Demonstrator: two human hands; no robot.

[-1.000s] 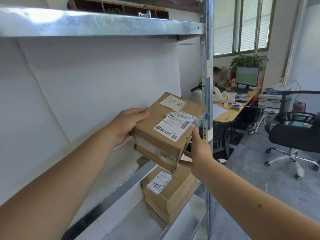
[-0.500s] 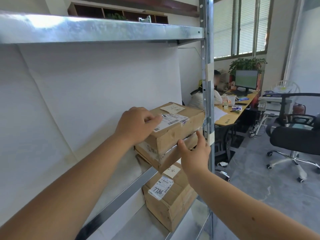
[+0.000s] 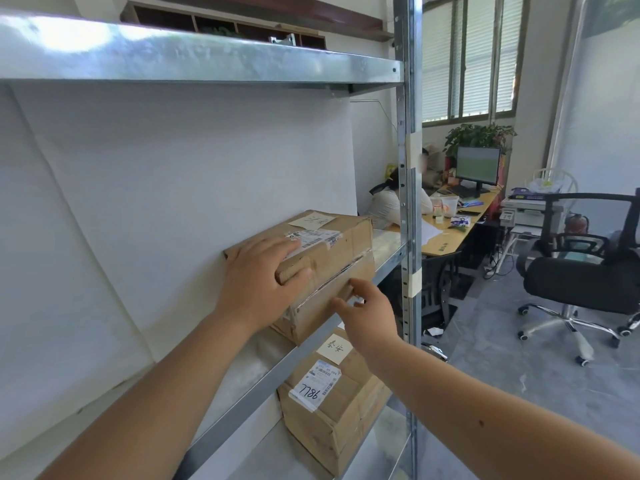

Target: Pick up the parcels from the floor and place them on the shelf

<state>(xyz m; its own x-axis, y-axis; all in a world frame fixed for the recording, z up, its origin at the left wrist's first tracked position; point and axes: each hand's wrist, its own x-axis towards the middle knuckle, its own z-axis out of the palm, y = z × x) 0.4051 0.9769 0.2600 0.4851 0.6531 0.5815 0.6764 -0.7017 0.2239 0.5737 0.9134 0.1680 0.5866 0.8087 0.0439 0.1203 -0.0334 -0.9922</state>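
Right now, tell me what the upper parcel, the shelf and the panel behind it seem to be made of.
Upper parcel: brown cardboard, matte, creased at the edges, with clear tape along the seam and paper labels.
Shelf: metal, likely galvanised steel, with a mottled grey sheen and bright glare.
Back panel: white, matte sheet with a faint crease; foam or paper, unclear.

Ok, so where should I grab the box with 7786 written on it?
Take the 7786 parcel by its two opposite side faces, one hand each, coming from the open front of the lower shelf. The white back panel blocks the rear, and the middle shelf seems close over its top.
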